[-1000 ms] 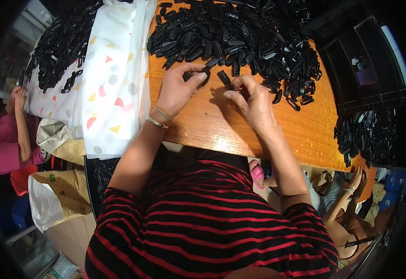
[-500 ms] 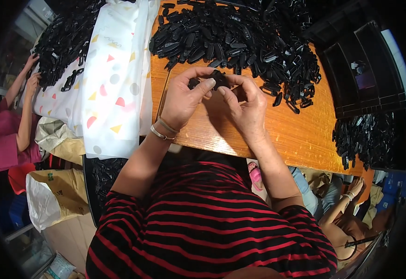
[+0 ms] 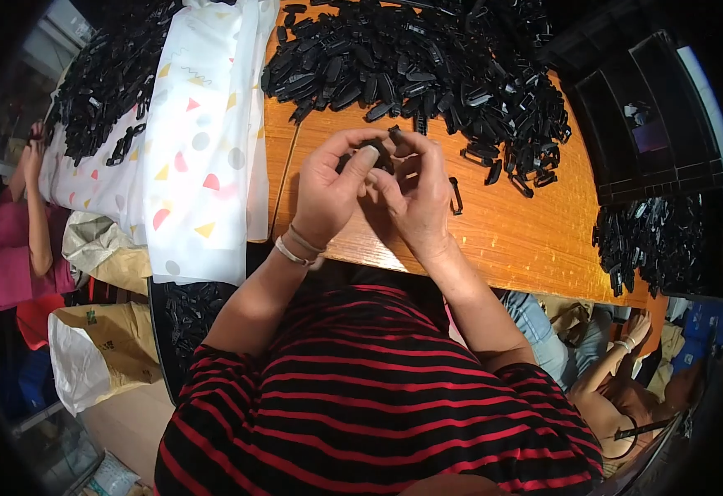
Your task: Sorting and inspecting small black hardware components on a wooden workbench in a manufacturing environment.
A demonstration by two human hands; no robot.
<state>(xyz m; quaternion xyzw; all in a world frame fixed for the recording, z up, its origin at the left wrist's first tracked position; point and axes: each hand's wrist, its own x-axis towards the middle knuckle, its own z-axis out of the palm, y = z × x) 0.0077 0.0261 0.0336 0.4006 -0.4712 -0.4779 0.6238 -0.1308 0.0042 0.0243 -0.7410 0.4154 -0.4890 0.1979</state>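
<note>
My left hand (image 3: 332, 178) is closed around small black plastic parts (image 3: 385, 155), its thumb pressed on top. Close against it, my right hand (image 3: 419, 192) has its fingers curled and pinches a small black plastic piece (image 3: 395, 132) at the fingertips. The fingers partly cover these parts, so their exact shape is hard to make out. Both hands are over the wooden table (image 3: 510, 240), just in front of a large heap of black plastic parts (image 3: 403, 70). One slim black frame-like part (image 3: 456, 197) lies alone on the wood beside my right hand.
A white patterned cloth (image 3: 200, 157) covers the left side, with another black heap (image 3: 109, 99) beyond. At right stand a black crate (image 3: 659, 124) and more black parts (image 3: 651, 244). Paper sacks (image 3: 113, 351) stand lower left. A co-worker sits on each side.
Both hands have shifted slightly, the right one leftward and down. The lone black part now shows where my right hand was. The left co-worker's hands have drawn back from their heap.
</note>
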